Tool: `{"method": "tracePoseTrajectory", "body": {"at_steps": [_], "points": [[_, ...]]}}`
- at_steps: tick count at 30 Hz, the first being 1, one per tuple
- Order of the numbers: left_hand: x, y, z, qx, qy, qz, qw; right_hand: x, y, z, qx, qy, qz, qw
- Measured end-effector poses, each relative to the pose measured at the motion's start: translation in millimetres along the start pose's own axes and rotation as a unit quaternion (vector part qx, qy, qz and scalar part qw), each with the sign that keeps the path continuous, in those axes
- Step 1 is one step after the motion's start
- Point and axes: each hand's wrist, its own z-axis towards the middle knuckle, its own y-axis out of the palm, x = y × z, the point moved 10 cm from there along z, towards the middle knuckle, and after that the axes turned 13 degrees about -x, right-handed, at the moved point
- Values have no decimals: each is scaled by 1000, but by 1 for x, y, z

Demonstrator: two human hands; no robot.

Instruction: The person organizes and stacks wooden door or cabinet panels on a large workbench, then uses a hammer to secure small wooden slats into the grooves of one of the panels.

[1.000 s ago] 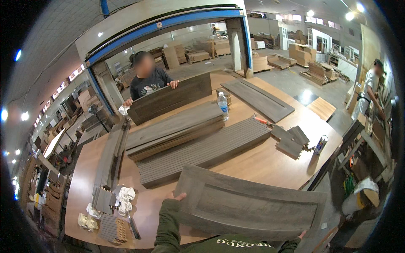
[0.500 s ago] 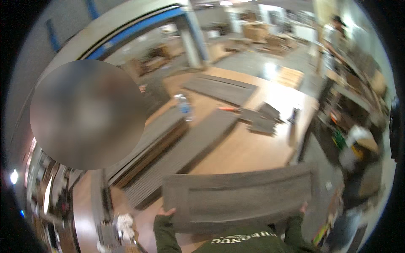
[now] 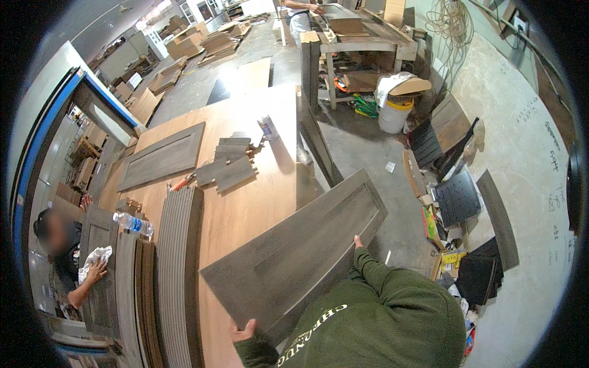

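Note:
A long grey-brown cabinet door (image 3: 294, 245) with a recessed centre is held between my two hands, slanting from the table at lower left to beyond its edge at upper right. My left hand (image 3: 244, 331) grips its near-left corner, thumb showing and the other fingers hidden. On the near long edge, towards the right end, my right hand (image 3: 358, 241) is closed with only a thumb plainly in sight. Left of the door, a stack of grooved boards (image 3: 178, 276) lies on the wooden tabletop (image 3: 245, 208).
Farther up the table are another door (image 3: 162, 156), short wood pieces (image 3: 233, 165), an orange-handled tool (image 3: 181, 183), a spray can (image 3: 267, 127) and a water bottle (image 3: 132, 224). At left, a co-worker's hand (image 3: 95, 270) presses a white cloth on a panel. A bucket (image 3: 394, 115) stands at right.
My view has swung right, bringing the wall and floor clutter into sight. The door in my hands has turned from nearly level to a slant, its right end now farther away.

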Motion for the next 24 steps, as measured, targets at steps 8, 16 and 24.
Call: {"method": "tracePoseTrajectory", "body": {"at_steps": [8,16,24], "points": [[194,136,132,-124,84,-129,980,-108,12,66,-30,-15,8,999],[360,309,341,-198,196,137,951,-252,95,139,-89,1,-3,996],[410,425,543,-223,130,299,919,-369,200,172,-164,7,-35,986]]}}
